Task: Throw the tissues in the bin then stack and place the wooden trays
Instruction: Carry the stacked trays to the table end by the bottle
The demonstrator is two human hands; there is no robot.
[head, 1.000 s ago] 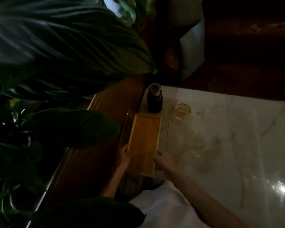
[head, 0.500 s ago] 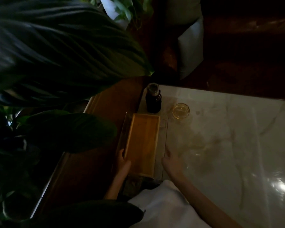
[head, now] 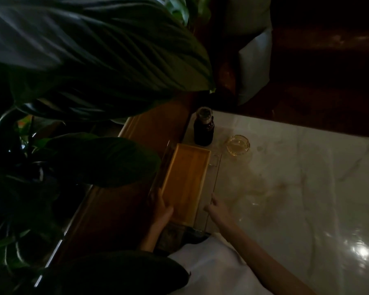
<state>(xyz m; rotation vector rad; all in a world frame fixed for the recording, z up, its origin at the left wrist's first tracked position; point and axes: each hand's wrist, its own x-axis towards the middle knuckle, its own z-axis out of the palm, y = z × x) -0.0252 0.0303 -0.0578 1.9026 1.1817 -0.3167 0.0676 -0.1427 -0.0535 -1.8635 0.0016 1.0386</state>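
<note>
Resting inside a clear, low-walled holder (head: 215, 179) at the marble table's (head: 296, 188) left edge: the wooden tray (head: 184, 180), long side running away from the person. Looks like the top of the stack; cannot tell in this dim light how many trays sit beneath. Probably set here to keep the table's middle free.

Left hand (head: 161, 207) at the wooden tray's near-left corner, thumb lapped over the rim, remaining fingers hidden on the outer side, so holding the wooden tray narrowly at that corner. Likely steadying it while it seats square in the holder.

Right hand (head: 216, 209) just right of the wooden tray's near end, apart from the wood, fingers loosely extended, nothing in them; fingertips at or very near the holder's clear right wall, contact too murky to call. Reads as releasing or nudging the holder rather than gripping.

Beyond the wooden tray's far end: a dark bottle (head: 203, 129), close to it. Right of that bottle, further from the wooden tray: a small glass dish (head: 238, 145). Left of the wooden tray: a wooden ledge (head: 153, 128), then large dark plant leaves (head: 98, 58) overhanging.

No tissues or bin visible. Judged near the end: placing step, with only a final squaring-up and letting go apparently left.
</note>
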